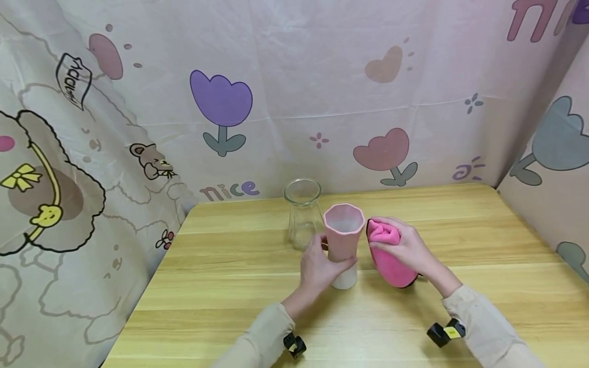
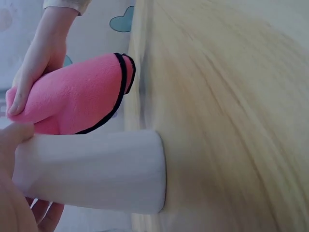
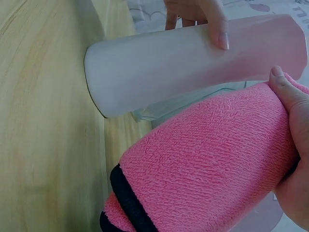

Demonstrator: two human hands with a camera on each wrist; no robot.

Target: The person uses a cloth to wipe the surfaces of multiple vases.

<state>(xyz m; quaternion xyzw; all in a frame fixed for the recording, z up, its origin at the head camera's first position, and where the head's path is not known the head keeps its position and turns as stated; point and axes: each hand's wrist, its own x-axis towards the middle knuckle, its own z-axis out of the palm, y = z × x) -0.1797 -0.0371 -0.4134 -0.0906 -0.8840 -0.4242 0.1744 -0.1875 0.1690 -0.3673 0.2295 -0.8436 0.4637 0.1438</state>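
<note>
A vase, pink at its wavy rim and fading to white at the base, stands upright on the table. My left hand grips it round the middle, thumb across the near side and fingers behind. Just to the right, my right hand holds a bunched pink cloth with dark edging, pinched near its folded top. In the right wrist view the cloth shows a fluffy towel texture, its upper end close beside the vase rim. The left wrist view shows the vase's white base at the tabletop.
Behind and left of the pink vase stands a clear glass vase with a flared rim. The wooden table reaches back to a hanging printed curtain, which also runs along the left and right sides.
</note>
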